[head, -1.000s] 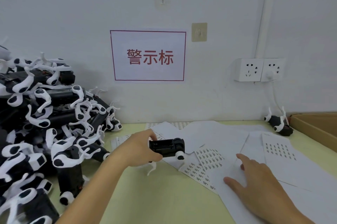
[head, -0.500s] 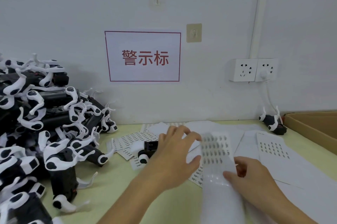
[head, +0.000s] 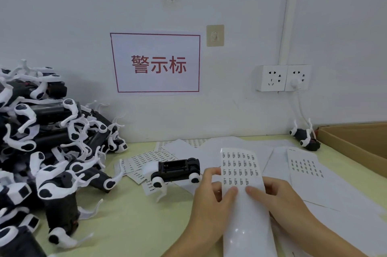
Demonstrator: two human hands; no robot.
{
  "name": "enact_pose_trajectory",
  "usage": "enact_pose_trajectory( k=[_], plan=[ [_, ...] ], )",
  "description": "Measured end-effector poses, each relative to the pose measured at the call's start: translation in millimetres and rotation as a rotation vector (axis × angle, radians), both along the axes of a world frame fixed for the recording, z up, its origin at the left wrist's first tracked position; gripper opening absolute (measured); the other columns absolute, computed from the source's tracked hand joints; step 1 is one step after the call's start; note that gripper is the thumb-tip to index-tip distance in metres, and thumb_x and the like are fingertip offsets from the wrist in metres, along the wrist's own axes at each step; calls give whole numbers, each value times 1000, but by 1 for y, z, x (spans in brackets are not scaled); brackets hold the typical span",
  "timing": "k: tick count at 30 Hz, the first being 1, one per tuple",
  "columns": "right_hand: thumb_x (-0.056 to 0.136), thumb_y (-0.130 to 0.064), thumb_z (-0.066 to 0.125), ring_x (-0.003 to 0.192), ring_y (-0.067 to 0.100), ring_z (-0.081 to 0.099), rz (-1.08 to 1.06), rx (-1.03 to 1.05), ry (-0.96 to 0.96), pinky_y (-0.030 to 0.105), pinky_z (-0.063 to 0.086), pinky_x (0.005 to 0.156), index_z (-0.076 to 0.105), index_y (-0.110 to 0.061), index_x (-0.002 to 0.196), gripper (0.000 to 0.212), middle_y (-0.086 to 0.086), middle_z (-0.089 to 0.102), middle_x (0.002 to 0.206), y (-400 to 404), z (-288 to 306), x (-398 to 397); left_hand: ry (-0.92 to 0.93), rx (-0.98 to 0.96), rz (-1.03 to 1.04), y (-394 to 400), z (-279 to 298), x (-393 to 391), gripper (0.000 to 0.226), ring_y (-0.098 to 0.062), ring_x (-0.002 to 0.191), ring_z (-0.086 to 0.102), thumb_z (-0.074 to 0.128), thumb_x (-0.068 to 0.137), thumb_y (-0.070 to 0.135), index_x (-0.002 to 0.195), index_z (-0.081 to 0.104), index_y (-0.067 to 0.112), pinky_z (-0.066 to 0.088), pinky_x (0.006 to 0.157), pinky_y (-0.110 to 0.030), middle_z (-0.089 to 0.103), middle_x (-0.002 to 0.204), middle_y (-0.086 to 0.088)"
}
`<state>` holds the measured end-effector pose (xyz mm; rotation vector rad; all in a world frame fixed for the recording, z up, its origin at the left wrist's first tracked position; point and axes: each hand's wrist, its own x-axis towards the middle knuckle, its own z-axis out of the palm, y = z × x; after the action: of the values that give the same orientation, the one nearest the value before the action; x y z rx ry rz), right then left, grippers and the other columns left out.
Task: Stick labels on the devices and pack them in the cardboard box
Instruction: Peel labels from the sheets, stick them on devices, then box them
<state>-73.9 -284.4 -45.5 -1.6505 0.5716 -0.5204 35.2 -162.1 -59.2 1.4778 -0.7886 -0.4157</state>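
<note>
— Since a moment ago, what is changing?

— Both hands are now meeting on one label sheet [head: 243, 181]. Half a second back the left hand [head: 209, 200] was leaving the device [head: 178, 169], which is now lying on the table [head: 129, 221], just left of the sheet, on loose label strips.

— How are the hands holding?

— The left hand is pinching the sheet's left edge, thumb on top. The right hand [head: 278, 200] is gripping the right side, its thumb pressing the face below the printed rows. Neither is touching the device.

— Which step is this?

— I am judging it as label picking: nothing is peeled yet. Next, a fingertip is needing to lift one small label's corner cleanly, then carry it to the device.

— And the packing?

— The cardboard box [head: 356, 141] is sitting far right, with one device [head: 303, 138] beside it. A heap of devices [head: 48, 152] is waiting at left.
</note>
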Motion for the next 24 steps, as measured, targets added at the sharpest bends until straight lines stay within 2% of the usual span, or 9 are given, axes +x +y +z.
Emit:
enact_pose_trajectory(
  k=[4,10,12,14,16,18,20,22,24],
  plan=[
    [93,-16,66,90,22,76,-11,79,-21,31,55,76,80,-15,93,14,6,78,97,-3,-2,-2,-29,-10,12,1,-1,0,30,-10,77,71,60,97,8,112,45,29,56,71,-25,78,92,10],
    [94,-13,65,94,27,75,0,106,-37,44,55,91,80,-17,95,16,9,78,100,1,-3,-1,-83,-60,98,1,-2,-1,45,-15,71,66,63,94,10,111,42,46,53,66,-27,73,87,-1],
    [93,-14,66,90,24,76,-43,52,-31,43,56,88,81,-16,91,15,6,78,96,3,-2,-1,-252,-65,148,-1,-4,-3,40,-6,78,60,66,91,12,106,50,46,47,68,-15,62,100,8],
    [92,-14,67,85,22,76,-72,5,-19,39,57,82,80,-16,87,14,5,79,91,4,-1,-1,-501,-45,214,-1,-7,-5,29,2,101,50,67,90,16,101,57,41,39,80,-9,45,116,18],
    [92,-16,68,83,24,76,-83,-23,-16,40,58,81,80,-15,83,15,7,78,86,6,-1,-1,-748,-30,297,0,-12,-6,21,2,116,38,71,86,19,100,66,34,32,95,-15,40,129,17],
    [91,-18,69,81,27,75,-91,-47,-13,42,58,81,79,-14,80,15,8,77,82,9,-2,0,-970,11,400,-2,-16,-5,23,-15,122,37,79,76,21,96,72,30,37,95,-32,52,135,0],
    [90,-20,70,78,26,75,-87,-67,-13,40,57,77,78,-14,78,16,8,77,79,11,-3,1,-1102,-2,457,-4,-16,-7,17,-21,119,42,80,75,23,89,75,31,39,90,-34,61,130,-5],
    [88,-22,72,77,28,74,-80,-73,-18,38,55,74,78,-13,77,16,9,76,78,12,-4,2,-1171,-24,471,-5,-14,-7,7,-16,110,49,69,81,28,84,75,32,35,87,-29,67,113,7],
    [88,-22,72,81,32,73,-86,-88,-20,38,55,75,77,-10,76,17,10,76,78,12,-5,3,-1186,-29,498,-7,-14,-5,7,-9,96,54,71,79,26,81,75,31,30,80,-30,66,92,16]
  ],
)
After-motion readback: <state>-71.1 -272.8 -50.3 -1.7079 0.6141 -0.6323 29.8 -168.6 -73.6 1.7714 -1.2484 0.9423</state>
